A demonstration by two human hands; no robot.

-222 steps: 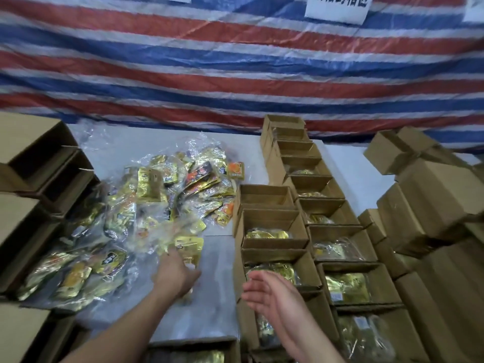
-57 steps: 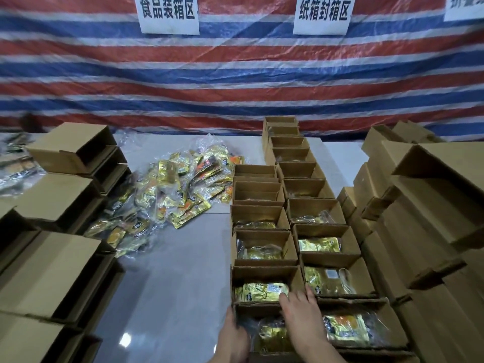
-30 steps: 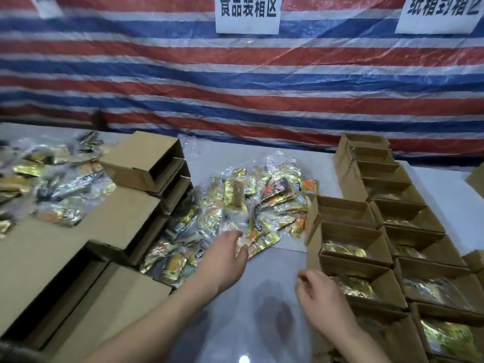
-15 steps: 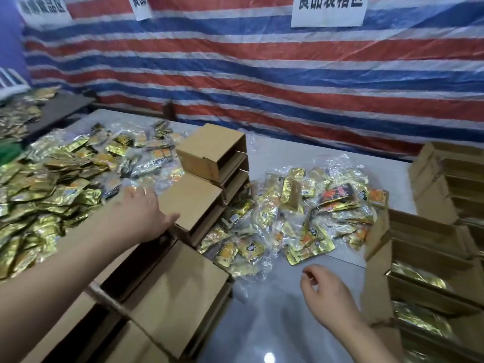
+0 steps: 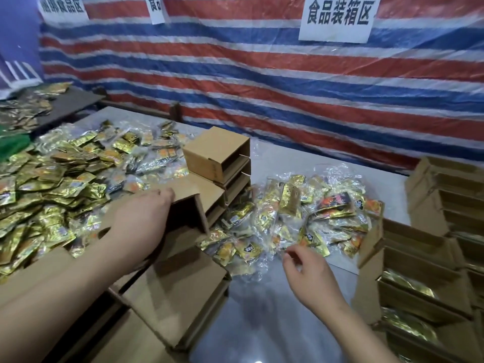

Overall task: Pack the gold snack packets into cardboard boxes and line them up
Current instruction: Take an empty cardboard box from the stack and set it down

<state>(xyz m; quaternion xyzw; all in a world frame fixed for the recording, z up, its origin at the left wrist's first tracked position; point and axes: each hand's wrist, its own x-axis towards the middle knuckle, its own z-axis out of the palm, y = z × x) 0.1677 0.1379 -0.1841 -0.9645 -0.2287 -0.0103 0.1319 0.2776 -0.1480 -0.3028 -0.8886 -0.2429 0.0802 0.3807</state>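
Observation:
My left hand grips the top edge of an empty cardboard box, which is tilted up off the stack of empty boxes at the left, its open side towards me. My right hand hovers with loosely curled fingers at the near edge of a pile of gold snack packets in clear bags and holds nothing that I can see. Open boxes stand in rows at the right, and the near ones have gold packets inside.
A large heap of loose gold packets covers the table's left side. More empty boxes are stacked between the two piles. Bare grey tabletop lies in front of me. A striped tarp wall with paper signs closes the back.
My view has swung left from the rows of packed boxes. My left hand reached to the stack of empty boxes and took hold of one, tilting it up. My right hand stayed near the packet pile.

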